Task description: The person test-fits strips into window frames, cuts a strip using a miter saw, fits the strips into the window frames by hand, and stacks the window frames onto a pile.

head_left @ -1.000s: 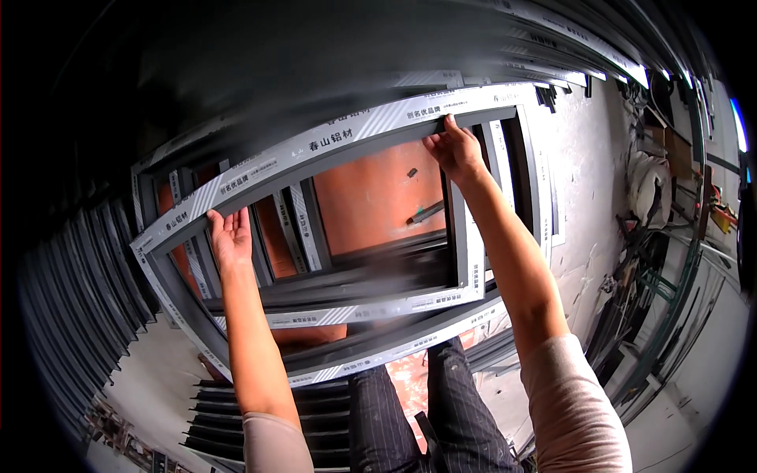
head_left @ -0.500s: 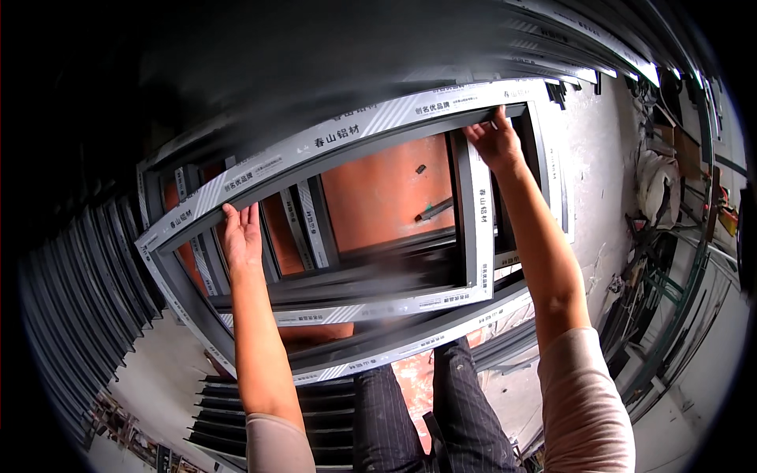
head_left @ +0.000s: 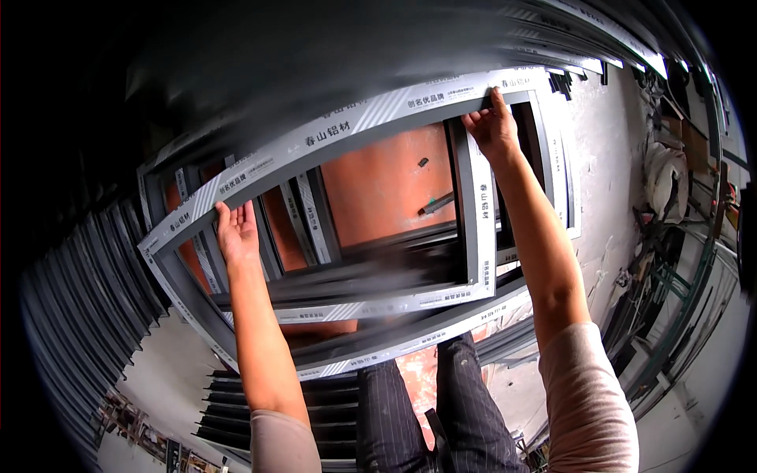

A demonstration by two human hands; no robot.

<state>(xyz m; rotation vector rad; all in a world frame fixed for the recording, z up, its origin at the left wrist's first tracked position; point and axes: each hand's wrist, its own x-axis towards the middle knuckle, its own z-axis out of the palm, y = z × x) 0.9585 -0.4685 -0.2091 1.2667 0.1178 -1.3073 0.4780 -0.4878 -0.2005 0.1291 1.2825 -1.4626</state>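
Note:
A large grey window frame [head_left: 311, 144] with white printed protective film spans the middle of the view, tilted up to the right. My left hand [head_left: 238, 234] grips its far rail near the left end, thumb at the edge and fingers partly hidden beneath. Toward the right end of that rail, my right hand [head_left: 494, 128] is closed round it in the same way, its arm stretched further. An upright bar [head_left: 483, 201] divides the frame near the right. Through the opening show other film-covered grey frame pieces [head_left: 309, 219], partly blurred.
Dark grey profiles [head_left: 95, 272] stand in a dense row at the left. More long profiles [head_left: 564, 35] lie at the upper right. Another stack of dark profiles [head_left: 276, 414] is beside my legs. A green metal rack [head_left: 674, 292] stands at the right. Orange-red surface [head_left: 386, 177] shows beneath the frame.
Both hands and the frame's far rail have shifted slightly up and to the left in the view. The grip on the rail is unchanged.

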